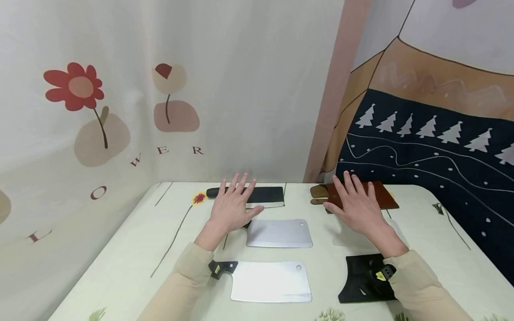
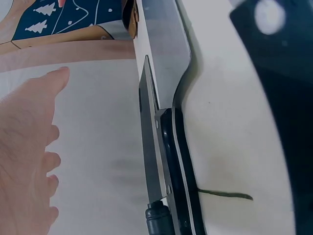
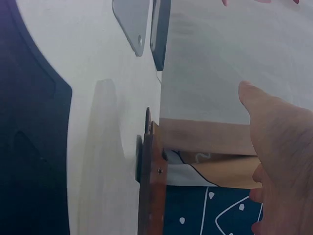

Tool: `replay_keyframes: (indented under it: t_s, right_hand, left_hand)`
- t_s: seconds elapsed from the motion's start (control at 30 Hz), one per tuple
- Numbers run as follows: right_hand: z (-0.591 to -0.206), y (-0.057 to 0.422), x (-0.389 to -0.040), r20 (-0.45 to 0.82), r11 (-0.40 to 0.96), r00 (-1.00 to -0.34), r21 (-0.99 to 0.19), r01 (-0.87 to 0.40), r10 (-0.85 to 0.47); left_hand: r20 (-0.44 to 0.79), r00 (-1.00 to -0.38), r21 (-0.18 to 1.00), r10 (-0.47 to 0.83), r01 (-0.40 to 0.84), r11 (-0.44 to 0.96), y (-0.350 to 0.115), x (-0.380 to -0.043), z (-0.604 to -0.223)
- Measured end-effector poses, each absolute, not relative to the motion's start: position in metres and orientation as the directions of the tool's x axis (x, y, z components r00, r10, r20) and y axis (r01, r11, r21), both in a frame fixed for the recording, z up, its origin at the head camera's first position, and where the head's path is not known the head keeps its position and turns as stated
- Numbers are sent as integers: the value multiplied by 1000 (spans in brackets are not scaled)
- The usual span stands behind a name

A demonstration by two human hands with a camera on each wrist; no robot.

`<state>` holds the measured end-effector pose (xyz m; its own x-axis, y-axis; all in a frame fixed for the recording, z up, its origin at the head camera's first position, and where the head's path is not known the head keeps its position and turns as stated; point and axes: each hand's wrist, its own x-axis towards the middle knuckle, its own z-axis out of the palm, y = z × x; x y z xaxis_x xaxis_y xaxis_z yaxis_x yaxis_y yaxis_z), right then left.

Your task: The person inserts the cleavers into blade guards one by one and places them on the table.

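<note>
My left hand [image 1: 234,209] is spread out, holding nothing, over the handle side of the cleavers. Behind its fingers lies a dark-bladed cleaver [image 1: 269,196] with a pale edge. A grey cleaver [image 1: 279,233] lies in the middle, its handle mostly hidden by that hand. Nearest me is a shiny cleaver [image 1: 271,281] with a black handle. My right hand [image 1: 359,211], also spread and holding nothing, overlaps a brown leather sheath [image 1: 384,196] with strap tabs. Below it are a faint translucent sheath [image 1: 347,236] and a black sheath [image 1: 359,276], partly covered by my right forearm.
A pale cloth printed with flowers covers the table [image 1: 132,267]. Behind it hangs a light curtain [image 1: 249,89] with flower and letter prints. To the right is a dark blue fabric [image 1: 421,156] with white trees. A dark band sits on my right wrist.
</note>
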<state>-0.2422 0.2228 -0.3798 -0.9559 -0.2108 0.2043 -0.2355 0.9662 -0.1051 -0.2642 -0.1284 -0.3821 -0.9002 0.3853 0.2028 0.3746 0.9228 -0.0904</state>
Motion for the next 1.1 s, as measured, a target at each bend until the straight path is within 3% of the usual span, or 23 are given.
replay_keyframes:
  t_s: [1.1]
  right_hand:
    - [-378,227,-240,220,966,-950,-83,-245,-222]
  left_hand:
    - [255,-907,-138,336,310,941,-141,-266,-375]
